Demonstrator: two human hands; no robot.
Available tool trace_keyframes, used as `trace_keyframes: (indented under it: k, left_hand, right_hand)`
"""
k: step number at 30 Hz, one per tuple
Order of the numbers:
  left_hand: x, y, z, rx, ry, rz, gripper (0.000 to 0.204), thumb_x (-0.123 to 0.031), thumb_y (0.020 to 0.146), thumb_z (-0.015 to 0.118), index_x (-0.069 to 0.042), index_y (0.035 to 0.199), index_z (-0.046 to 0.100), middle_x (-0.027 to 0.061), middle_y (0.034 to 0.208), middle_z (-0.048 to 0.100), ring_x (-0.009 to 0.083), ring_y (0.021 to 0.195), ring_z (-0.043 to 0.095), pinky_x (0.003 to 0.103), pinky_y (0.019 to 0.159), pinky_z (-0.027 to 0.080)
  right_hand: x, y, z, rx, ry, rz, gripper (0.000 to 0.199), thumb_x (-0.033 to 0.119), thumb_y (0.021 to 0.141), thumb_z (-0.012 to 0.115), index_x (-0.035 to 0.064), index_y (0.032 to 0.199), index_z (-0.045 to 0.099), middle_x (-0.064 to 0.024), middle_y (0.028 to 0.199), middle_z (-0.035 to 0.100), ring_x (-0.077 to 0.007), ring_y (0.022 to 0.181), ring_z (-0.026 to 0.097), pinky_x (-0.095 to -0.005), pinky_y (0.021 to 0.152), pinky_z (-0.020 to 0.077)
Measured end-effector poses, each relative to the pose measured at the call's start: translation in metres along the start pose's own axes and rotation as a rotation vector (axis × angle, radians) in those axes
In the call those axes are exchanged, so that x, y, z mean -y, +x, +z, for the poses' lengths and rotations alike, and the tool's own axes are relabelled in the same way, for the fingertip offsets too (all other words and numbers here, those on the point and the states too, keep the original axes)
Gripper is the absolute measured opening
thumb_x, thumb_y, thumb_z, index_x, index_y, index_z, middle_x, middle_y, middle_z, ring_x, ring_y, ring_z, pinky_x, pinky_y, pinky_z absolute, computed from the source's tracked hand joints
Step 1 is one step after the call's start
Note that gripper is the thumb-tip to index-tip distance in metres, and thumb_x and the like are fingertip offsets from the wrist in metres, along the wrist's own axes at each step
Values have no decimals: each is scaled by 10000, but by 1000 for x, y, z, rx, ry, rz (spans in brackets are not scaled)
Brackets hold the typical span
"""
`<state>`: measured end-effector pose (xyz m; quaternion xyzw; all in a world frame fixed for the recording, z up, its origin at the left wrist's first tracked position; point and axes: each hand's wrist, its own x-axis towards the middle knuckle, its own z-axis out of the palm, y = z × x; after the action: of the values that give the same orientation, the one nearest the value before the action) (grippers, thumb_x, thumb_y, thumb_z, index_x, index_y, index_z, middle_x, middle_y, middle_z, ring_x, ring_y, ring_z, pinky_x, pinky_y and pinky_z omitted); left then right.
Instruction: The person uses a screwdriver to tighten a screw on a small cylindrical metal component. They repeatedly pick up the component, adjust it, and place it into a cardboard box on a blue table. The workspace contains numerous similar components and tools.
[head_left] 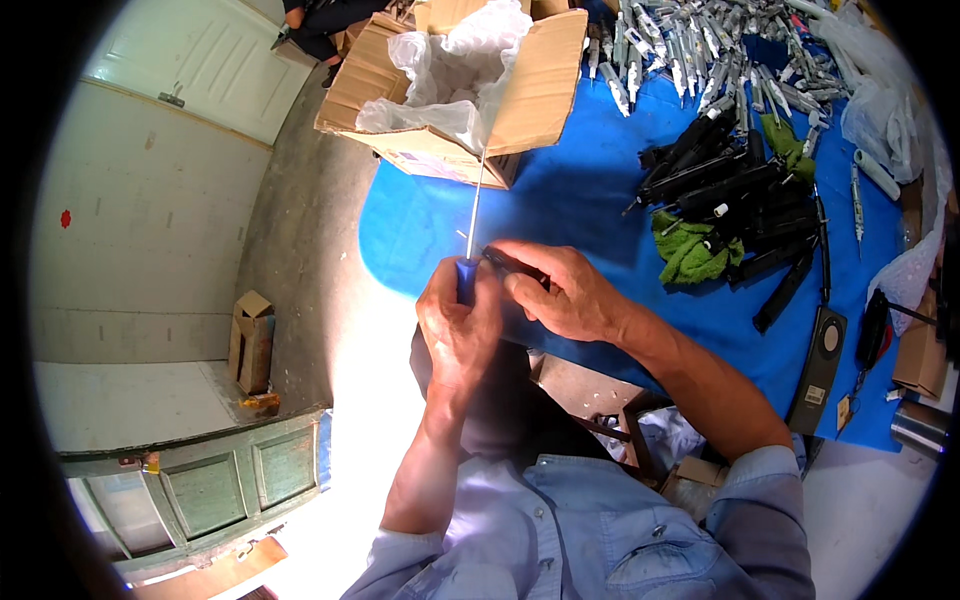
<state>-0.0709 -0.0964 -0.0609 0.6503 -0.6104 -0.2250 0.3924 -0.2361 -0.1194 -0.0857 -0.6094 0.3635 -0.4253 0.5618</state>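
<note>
We see a blue cloth-covered table point(560, 200) bearing a creased cardboard box point(540, 80). Over its near edge, our left hand point(455, 335) fists the blue-handled screwdriver point(470, 240), shaft upright; our right hand point(565, 290) pinches a slim black part point(510, 263).

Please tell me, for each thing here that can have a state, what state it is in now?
Blue-handled screwdriver: upright, gripped by left hand.
Small dark part: pinched by right hand.
Brown cardboard box: flaps open, white plastic liner inside.
Green cloth: crumpled on blue table cover.
Black plastic pieces: piled loose.
Grey metal parts: heaped.
</note>
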Motion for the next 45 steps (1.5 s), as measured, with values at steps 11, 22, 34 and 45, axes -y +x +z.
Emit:
trace_keyframes:
  k: [11,22,34,45]
  left_hand:
    - [2,-46,-65,75,-193,-175,317,-156,967,687,61,1194,643,125,980,698,136,845,630,288,788,521]
    - [-1,-56,-94,100,40,-5,269,-59,927,722,39,1178,728,90,914,727,104,795,638,251,717,502]
    - [1,-57,-98,102,127,121,313,-63,919,761,1,1224,731,99,963,742,119,833,655,252,755,516]
    - [4,-57,-97,97,139,170,302,-48,919,753,1,1216,732,109,951,738,126,819,658,255,733,514]
  right_hand:
    - [6,6,-15,38,503,259,136,117,985,556,-6,1019,605,-50,848,642,-75,564,550,-247,456,438]
    - [4,6,-15,106,426,255,374,74,1000,596,-32,1359,581,-24,854,634,-51,562,507,-230,464,415]
    - [6,5,-11,80,362,206,436,110,955,630,-40,1362,598,16,807,594,-56,628,516,-242,537,443]
    - [2,5,-10,91,318,181,470,80,970,643,-42,1418,572,20,830,613,-41,641,512,-227,542,443]
